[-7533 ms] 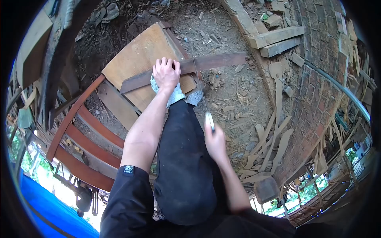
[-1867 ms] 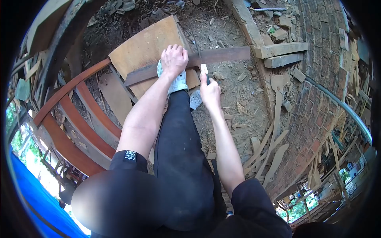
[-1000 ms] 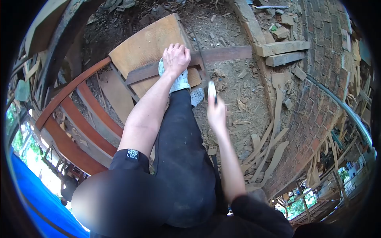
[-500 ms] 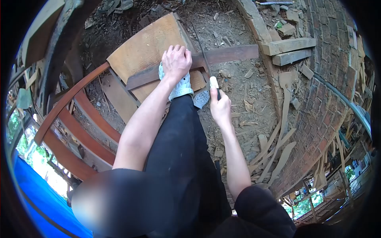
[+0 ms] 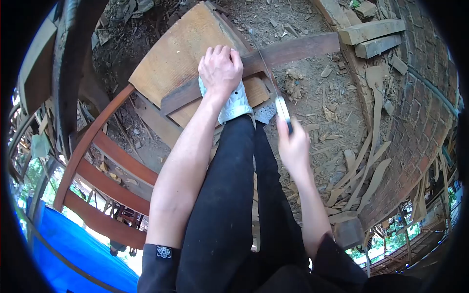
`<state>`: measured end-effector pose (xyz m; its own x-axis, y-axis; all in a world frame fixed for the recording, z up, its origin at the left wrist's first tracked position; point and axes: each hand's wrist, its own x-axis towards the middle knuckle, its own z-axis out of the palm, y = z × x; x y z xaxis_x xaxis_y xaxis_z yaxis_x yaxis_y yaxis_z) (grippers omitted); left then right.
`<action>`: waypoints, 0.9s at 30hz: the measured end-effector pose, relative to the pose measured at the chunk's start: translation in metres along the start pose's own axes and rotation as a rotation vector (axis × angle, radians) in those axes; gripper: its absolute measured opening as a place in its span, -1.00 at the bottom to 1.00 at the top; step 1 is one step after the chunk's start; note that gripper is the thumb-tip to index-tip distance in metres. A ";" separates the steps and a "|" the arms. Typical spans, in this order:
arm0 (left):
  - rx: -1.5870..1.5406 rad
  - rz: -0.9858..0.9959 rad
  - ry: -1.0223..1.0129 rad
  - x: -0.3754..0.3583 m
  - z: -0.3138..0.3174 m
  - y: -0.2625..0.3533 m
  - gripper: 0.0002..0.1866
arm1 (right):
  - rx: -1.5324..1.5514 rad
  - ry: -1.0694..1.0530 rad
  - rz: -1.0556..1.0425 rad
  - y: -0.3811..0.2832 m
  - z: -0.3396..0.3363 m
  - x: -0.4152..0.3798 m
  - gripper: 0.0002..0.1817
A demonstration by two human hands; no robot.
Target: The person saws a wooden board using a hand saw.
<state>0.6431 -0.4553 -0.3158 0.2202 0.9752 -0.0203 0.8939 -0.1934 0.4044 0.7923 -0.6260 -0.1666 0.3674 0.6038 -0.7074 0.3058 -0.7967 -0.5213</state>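
My left hand point(image 5: 220, 71) presses down on a dark wooden board point(image 5: 303, 49), its fingers curled over the far edge. The board lies across a wooden chair seat point(image 5: 181, 51), and its right end sticks out past the seat. A white clog point(image 5: 235, 106) on my foot rests on the board, right under my left wrist. My right hand point(image 5: 295, 144), slightly blurred, is closed around the handle of a handsaw point(image 5: 280, 107). The thin saw blade crosses the board to the right of my left hand.
The chair's reddish slatted back point(image 5: 117, 156) extends to the lower left. Wood offcuts point(image 5: 373, 31) lie at the upper right beside a brick surface point(image 5: 415, 132). Curved wood strips point(image 5: 373, 180) and chips litter the dirt ground. A blue tarp point(image 5: 73, 249) hangs lower left.
My right hand and the saw appear lower and farther right, pulled back toward me. The whole view has shifted a little. My left hand stays on the board.
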 end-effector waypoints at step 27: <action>0.040 0.005 0.095 0.000 0.004 0.008 -0.73 | -0.003 0.017 -0.006 0.030 -0.047 -0.132 -0.64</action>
<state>0.6517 -0.4568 -0.3163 0.1882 0.9797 0.0692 0.9081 -0.2004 0.3676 0.7940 -0.7287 -0.0668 0.3806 0.6088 -0.6961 0.3109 -0.7931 -0.5238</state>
